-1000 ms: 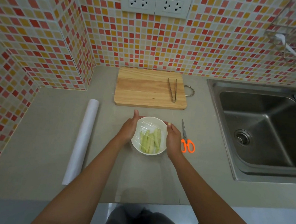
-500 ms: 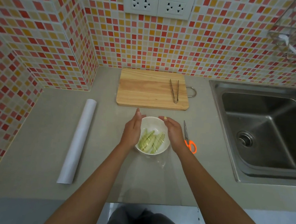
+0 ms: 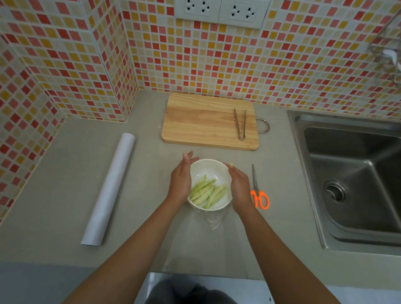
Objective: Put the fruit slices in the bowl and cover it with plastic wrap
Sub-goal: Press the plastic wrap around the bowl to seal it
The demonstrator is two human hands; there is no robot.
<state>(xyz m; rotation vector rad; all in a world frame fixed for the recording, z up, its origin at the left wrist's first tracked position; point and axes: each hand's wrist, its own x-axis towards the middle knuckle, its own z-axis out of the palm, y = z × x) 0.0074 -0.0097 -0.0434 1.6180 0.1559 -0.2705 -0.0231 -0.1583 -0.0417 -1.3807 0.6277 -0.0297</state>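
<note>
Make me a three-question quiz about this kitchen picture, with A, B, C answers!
1. Where are the tongs?
A in the sink
B on the cutting board
C in the bowl

2. What colour are the scissors handles?
A orange
B blue
C black

3. What are the hands doing?
A holding the roll
B cutting fruit
C flanking the bowl, fingers straight

Answers: B, the tongs lie on the board's right part. A, the handle loops are bright orange. C, the left hand and right hand sit either side of the bowl of fruit slices.
</note>
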